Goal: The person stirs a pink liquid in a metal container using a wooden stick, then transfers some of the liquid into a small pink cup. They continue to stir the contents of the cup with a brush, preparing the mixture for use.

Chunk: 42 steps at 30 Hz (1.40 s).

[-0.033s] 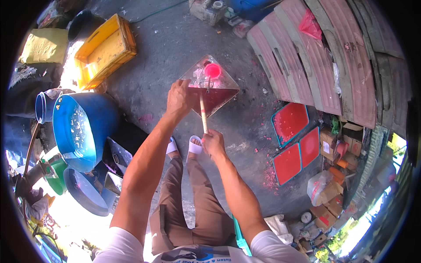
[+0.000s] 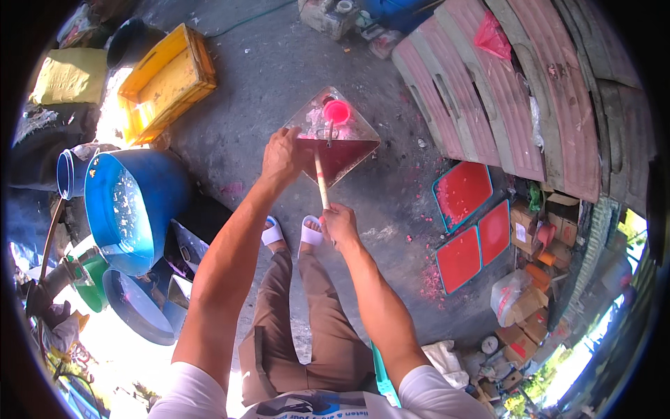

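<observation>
In front of my feet is a square metal dustpan [image 2: 342, 155], its dark reddish top plate facing me. Pinkish-white bits and a bright pink round cup [image 2: 337, 112] lie in its far half. My left hand [image 2: 281, 155] is closed over the dustpan's left corner. Lower down, my right hand [image 2: 340, 225] wraps round the pale wooden handle [image 2: 322, 180], which runs from the plate toward me. A bent wire loop [image 2: 330, 134] shows at the plate's upper edge. The fingertips of my left hand are partly hidden.
Red trays [image 2: 462, 197] with blue-green rims lie to the right, pink crumbs around them. A large blue drum [image 2: 118, 209] and a yellow crate [image 2: 167, 84] are at left. Ribbed panels [image 2: 474, 91] lean at far right, above cardboard boxes [image 2: 523, 230].
</observation>
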Motion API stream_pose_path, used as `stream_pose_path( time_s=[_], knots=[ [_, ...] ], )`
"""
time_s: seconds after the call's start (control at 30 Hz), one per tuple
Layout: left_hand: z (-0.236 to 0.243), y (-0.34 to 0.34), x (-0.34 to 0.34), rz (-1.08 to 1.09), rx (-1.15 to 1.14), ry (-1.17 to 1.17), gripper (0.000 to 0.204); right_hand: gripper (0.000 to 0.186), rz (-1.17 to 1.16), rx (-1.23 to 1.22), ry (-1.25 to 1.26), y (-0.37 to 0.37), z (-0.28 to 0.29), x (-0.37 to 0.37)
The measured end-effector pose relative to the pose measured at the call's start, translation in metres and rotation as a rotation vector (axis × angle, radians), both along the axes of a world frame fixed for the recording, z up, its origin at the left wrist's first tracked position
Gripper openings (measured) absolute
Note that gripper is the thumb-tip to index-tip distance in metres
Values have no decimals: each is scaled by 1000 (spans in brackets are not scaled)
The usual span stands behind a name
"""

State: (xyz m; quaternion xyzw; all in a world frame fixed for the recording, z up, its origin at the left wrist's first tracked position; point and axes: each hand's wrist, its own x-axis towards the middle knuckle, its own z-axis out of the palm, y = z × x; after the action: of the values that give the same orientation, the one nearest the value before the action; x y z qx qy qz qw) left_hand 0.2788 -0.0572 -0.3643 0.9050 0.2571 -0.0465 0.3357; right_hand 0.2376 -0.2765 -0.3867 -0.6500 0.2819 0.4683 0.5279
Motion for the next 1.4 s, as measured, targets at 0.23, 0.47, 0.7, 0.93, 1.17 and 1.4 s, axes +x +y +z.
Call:
stream_pose_path(
  time_s=[0.23,0.47,0.7,0.93,1.17,1.4],
  knots=[
    [27,-24,7,-170,51,-164,67,8,-136,98,11,8,-75,45],
    [16,-24,58,-225,174,-261,23,24,345,-320,-664,5,-88,29],
    [30,-6,84,-143,26,-288,20,30,460,-315,-558,3,-56,34],
    [38,13,104,-252,27,-21,26,35,357,-305,-501,13,-41,16],
    [32,23,119,-349,130,-252,28,22,306,-350,-613,28,-30,5],
    [33,19,128,-491,120,-109,25,15,204,-373,-661,29,-26,-4]
  ],
)
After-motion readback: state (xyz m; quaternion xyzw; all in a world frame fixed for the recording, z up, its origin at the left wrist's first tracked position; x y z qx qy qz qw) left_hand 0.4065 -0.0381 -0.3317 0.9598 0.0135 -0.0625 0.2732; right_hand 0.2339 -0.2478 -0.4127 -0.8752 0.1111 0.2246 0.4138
